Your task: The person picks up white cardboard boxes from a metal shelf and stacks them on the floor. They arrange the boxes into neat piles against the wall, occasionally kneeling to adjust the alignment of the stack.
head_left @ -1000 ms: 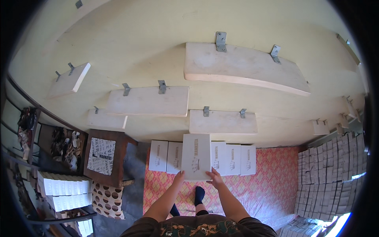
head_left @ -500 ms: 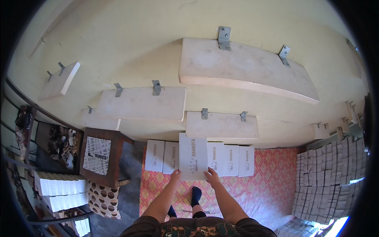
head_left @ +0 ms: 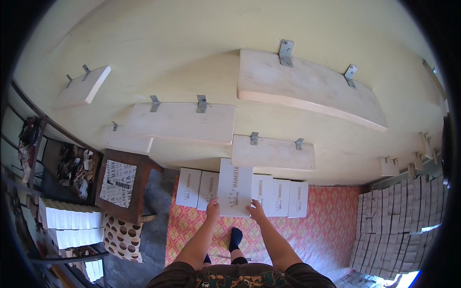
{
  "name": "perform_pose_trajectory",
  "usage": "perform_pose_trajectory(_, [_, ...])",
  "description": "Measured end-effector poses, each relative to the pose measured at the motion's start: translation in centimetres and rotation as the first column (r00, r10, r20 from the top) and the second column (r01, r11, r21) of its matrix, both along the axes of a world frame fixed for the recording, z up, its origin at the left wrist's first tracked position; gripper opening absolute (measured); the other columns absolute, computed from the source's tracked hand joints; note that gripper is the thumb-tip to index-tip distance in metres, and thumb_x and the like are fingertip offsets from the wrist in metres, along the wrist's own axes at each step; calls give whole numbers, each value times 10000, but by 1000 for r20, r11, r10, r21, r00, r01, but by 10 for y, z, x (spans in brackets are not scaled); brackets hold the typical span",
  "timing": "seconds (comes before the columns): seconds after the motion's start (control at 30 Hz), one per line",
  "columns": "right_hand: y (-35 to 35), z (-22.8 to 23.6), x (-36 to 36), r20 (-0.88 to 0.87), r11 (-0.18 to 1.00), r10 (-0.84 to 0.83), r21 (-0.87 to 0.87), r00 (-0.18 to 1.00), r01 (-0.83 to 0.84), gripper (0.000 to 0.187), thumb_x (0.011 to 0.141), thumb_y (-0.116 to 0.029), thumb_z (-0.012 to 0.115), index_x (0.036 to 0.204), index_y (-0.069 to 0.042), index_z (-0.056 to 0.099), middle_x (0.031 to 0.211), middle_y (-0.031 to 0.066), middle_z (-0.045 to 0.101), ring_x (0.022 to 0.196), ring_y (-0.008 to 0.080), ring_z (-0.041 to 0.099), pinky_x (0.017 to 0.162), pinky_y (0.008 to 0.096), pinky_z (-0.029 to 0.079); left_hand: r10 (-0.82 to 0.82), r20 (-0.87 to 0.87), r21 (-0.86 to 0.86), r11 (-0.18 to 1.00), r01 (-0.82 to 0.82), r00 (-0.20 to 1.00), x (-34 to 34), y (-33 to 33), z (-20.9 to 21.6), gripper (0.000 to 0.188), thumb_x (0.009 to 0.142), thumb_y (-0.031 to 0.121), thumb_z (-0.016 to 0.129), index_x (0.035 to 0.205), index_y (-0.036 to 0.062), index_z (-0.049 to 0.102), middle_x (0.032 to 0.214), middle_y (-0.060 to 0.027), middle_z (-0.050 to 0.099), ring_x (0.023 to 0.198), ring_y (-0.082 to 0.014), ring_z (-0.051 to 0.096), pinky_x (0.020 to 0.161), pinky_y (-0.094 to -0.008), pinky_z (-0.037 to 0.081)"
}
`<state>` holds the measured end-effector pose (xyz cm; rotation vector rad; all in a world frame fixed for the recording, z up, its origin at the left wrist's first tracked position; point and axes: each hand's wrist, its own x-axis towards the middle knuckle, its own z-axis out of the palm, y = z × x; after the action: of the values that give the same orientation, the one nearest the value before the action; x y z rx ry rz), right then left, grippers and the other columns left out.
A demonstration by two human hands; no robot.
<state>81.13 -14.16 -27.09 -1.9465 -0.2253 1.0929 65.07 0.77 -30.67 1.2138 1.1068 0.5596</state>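
A white box (head_left: 235, 187) with grey print and a crown drawing stands in front of me, taller in view than its neighbours in a row. My left hand (head_left: 212, 210) is beside its lower left edge, fingers bent loosely and apart. At the lower right edge is my right hand (head_left: 256, 210), its thumb and fingers spread, fingertips at the box's side. Neither hand appears closed around the box. Similar white boxes flank it: one (head_left: 188, 187) at the far left, another (head_left: 298, 199) at the right end.
Thick pale shelves (head_left: 307, 86) on metal brackets jut from the yellow wall. A pink patterned mat (head_left: 331, 211) covers the floor. Stacked boxes (head_left: 398, 225) fill the right side. A brown wooden cabinet (head_left: 144, 180), a dotted cushion (head_left: 123, 238) and a rack of white boxes (head_left: 72, 221) are at left.
My hands have slid slightly up along the box's sides from its lower corners, and their fingers have loosened. The box sits slightly higher in view; my view has shifted a little.
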Motion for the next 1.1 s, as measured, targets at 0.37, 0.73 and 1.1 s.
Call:
perform_pose_trajectory(0.37, [27,139,-17,-58,954,-5,298,998,22,537,825,-182,551,1309,-67,349,1306,106,417,1096,219,472,874,366,396,-91,-57,-381,922,63,994,-64,2,172,406,845,222,498,1229,97,459,1143,-89,539,991,-180,522,781,-332,413])
perform_pose_trajectory(0.73, [75,231,-164,60,658,505,619,861,-429,536,835,-9,509,1320,-43,285,1325,131,372,1197,251,389,978,365,335,273,88,-151,954,-258,958,-236,-16,266,335,883,158,481,1213,107,491,1144,-32,548,969,-128,533,765,-264,410])
perform_pose_trajectory(1.1, [111,304,-379,140,325,803,711,579,-624,506,839,5,491,1307,-35,304,1299,134,401,1185,246,407,982,356,325,595,187,5,796,-606,782,-461,-102,305,328,896,139,474,1214,59,475,1153,-56,542,992,-139,519,821,-261,401])
